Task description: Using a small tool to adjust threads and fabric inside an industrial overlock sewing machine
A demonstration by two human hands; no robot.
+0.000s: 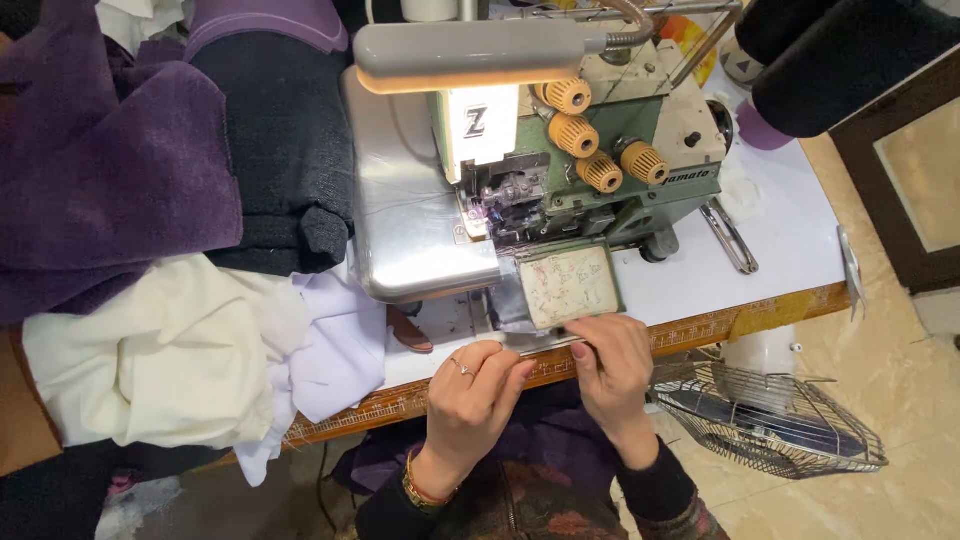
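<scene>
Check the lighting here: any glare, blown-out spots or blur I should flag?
Head view: the machine's lamp glows along its underside and throws mild glare on the metal bed; the white fabric is bright but keeps its folds; the black fabric shows little detail; both hands, left and right, look sharp, without motion blur.

I take this for a small sewing workshop. A green and cream overlock machine with four yellow tension knobs stands on my white table, under a lit work lamp. A measuring tape strip runs along the table's front edge. Purple, black and cream fabric piles crowd the left, and scissors lie beside the machine.
</scene>
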